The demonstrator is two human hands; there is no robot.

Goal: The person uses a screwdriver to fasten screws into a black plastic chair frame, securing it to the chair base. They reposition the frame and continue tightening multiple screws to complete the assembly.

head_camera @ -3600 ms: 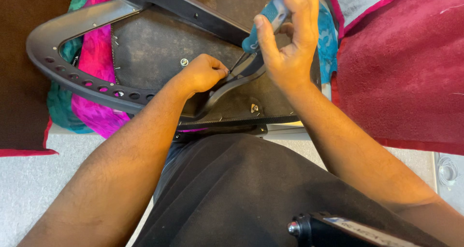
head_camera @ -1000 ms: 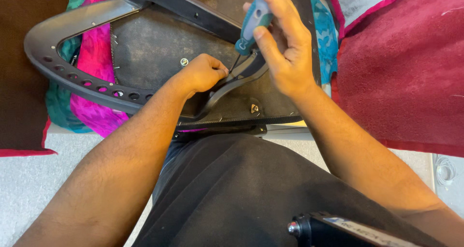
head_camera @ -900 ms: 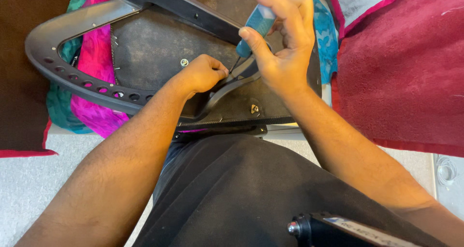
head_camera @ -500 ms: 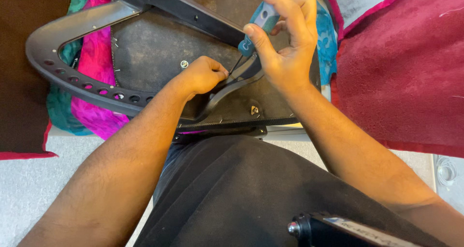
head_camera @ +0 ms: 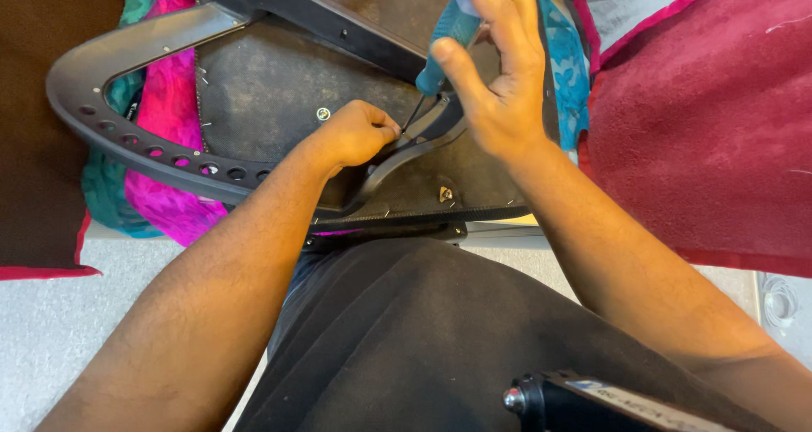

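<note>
Screwdriver [head_camera: 447,41] with a teal handle — the right hand [head_camera: 499,77] wraps its fingers around that handle, thin shaft angled down to a dark metal bracket [head_camera: 406,153] on the upturned chair base [head_camera: 279,85]. It looks light and stiff; the grippy handle is the place to hold. The left hand [head_camera: 355,133] is clenched, pinching at the tip. A label strip sits on a black object [head_camera: 609,402] at the bottom edge — pale, narrow.
</note>
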